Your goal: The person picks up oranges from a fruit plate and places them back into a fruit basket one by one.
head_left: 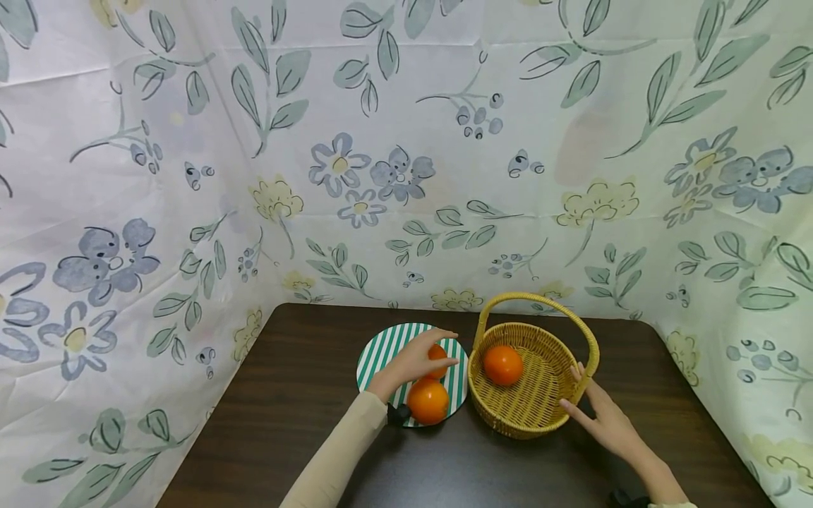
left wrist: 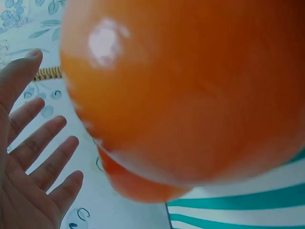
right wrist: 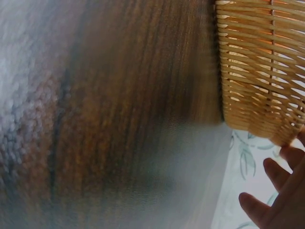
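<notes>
A round plate with green and white stripes (head_left: 376,361) bears two smooth, shiny orange fruits, perhaps persimmons. The nearer fruit (head_left: 428,402) sits at the plate's front edge and looms large in the left wrist view. My left hand (head_left: 413,358) reaches over the plate, fingers extended and thumb apart, around the farther fruit (head_left: 437,351), which it partly hides. Right of the plate stands a yellow wicker basket (head_left: 540,416) with a third orange fruit (head_left: 503,365) inside. My right hand (head_left: 606,423) touches the basket's right rim with fingers and thumb fairly straight.
The basket's tall arched handle (head_left: 587,331) rises over its opening. Everything stands on a dark brown wooden table (head_left: 305,367). Floral cloth (head_left: 406,247) hangs behind the table and along both sides.
</notes>
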`<state>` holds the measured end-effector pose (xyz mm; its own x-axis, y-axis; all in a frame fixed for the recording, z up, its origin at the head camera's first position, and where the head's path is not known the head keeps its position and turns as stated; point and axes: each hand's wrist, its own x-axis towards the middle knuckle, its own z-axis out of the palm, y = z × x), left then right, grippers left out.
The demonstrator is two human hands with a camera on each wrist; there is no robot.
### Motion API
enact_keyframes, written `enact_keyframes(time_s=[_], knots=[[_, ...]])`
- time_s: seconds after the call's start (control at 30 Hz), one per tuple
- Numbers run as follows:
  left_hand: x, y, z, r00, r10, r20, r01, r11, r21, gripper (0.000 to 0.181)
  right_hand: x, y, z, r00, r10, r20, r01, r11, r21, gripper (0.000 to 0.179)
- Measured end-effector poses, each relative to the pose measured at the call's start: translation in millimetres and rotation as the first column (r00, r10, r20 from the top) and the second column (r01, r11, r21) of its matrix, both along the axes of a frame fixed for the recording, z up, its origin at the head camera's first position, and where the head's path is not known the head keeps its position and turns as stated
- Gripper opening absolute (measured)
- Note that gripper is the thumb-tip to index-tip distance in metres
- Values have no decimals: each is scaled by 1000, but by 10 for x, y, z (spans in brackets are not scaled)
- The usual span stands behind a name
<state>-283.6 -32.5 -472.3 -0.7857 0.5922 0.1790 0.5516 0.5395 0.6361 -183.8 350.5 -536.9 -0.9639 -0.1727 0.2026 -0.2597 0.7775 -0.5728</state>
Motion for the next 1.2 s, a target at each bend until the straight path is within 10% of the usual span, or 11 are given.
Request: enact_keyframes(time_s=[1.2], knots=[[-199,-304,-327,995,-67,76,66,998,19,66,8,-1,8,1000,-3,11,3,1000,0,77]])
